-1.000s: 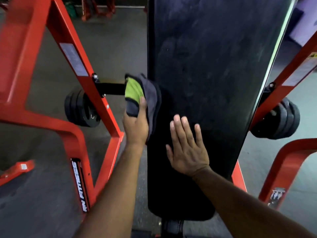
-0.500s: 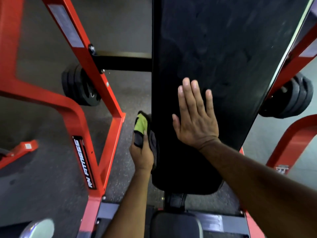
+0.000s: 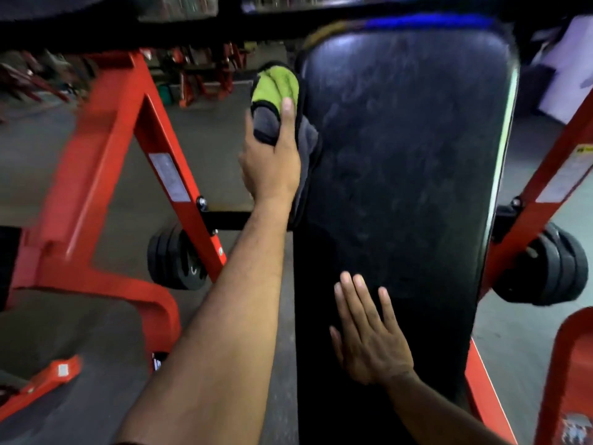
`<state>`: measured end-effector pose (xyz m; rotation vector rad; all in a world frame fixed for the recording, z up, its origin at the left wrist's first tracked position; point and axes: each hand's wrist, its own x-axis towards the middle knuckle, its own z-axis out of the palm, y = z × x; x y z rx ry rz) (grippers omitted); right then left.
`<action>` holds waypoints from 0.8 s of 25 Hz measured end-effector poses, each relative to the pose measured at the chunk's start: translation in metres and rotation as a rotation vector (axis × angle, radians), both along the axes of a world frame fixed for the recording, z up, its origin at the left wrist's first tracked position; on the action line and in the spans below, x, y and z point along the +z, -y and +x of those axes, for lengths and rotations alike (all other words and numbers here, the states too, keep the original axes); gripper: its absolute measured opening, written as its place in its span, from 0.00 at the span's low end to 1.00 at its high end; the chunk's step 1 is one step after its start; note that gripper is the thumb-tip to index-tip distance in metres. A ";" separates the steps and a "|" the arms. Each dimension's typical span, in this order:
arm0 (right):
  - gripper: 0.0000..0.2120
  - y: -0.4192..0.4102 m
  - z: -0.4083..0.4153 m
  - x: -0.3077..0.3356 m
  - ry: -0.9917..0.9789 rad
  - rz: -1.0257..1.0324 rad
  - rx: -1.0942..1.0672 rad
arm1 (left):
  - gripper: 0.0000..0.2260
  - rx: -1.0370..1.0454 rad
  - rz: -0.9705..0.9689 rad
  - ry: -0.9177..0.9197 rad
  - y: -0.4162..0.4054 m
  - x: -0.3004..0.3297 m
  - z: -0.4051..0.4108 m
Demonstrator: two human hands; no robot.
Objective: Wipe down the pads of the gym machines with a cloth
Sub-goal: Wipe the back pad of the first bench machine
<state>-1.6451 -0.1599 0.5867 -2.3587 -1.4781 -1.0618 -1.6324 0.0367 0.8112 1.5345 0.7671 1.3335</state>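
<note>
A long black back pad (image 3: 410, 175) of a gym machine fills the middle of the view. My left hand (image 3: 272, 159) grips a green and grey cloth (image 3: 276, 88) and holds it against the pad's upper left edge. Part of the cloth hangs down behind my wrist along that edge. My right hand (image 3: 369, 335) lies flat on the pad's lower part, fingers straight and pointing up.
The machine's red steel frame (image 3: 96, 175) stands on the left, with another red strut (image 3: 558, 175) on the right. Black weight plates (image 3: 176, 261) hang on the left, more plates (image 3: 552, 271) on the right. Grey floor lies below; other red machines stand far behind.
My left hand has slid the cloth up the pad's left edge from near the bottom to near the top. My right hand now lies lower on the pad.
</note>
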 end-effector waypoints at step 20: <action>0.33 0.003 -0.004 0.006 -0.013 0.021 0.007 | 0.32 0.029 0.531 -0.167 -0.032 0.082 0.039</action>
